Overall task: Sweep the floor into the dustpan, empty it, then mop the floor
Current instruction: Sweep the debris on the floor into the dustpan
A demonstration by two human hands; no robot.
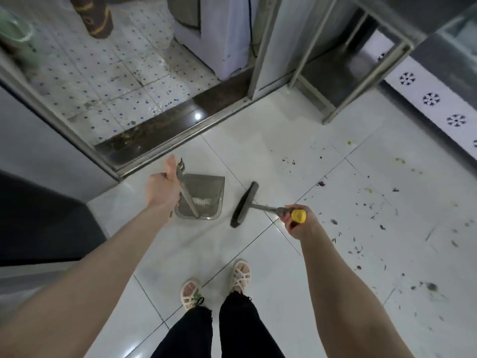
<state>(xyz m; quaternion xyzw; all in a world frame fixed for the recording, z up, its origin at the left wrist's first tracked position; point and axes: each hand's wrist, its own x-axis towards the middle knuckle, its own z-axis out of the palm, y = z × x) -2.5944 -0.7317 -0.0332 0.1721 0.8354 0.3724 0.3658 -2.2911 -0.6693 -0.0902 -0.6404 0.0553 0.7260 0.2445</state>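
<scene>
A: Standing on white tile, the person's left hand (162,188) grips the dustpan (200,197) handle; the right hand (296,223) grips the broom (244,204), just right of the pan.

B: Advice? Counts?

A: Better to carry both toward the scattered debris (361,215) further right. One dustpan, one broom, countless specks.

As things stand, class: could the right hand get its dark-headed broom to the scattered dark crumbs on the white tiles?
Probably yes: the right hand grips the broom, and bare tile lies between it and the crumbs.
</scene>
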